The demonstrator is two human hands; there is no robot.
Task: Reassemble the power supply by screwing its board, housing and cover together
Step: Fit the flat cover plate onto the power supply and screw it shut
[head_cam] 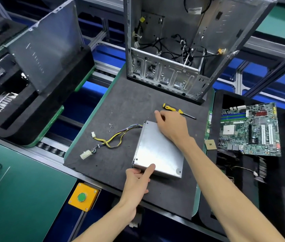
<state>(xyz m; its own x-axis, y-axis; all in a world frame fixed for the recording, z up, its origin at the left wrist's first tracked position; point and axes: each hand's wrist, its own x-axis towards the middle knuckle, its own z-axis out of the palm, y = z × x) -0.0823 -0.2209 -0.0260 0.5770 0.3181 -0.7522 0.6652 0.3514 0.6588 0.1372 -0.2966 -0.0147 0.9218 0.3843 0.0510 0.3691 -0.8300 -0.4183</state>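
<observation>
1. The power supply, a plain metal box with its cover on, lies flat on the dark foam mat, toward the mat's near right part; no readable label or brand shows on its top.
2. Its cable bundle of yellow and black wires runs out to the left across the mat and ends in white connectors.
3. A few small screws lie loose on the mat left of the box, and a yellow-handled screwdriver lies just behind it.
4. An open computer case stands upright at the mat's far edge; a motherboard rests to the right, its printing too small to read.
5. A yellow box with a green button sits at the near left.
6. The left hand grips the box's near left corner, thumb on top.
7. The right hand rests on the far edge, fingers curled over it.
</observation>
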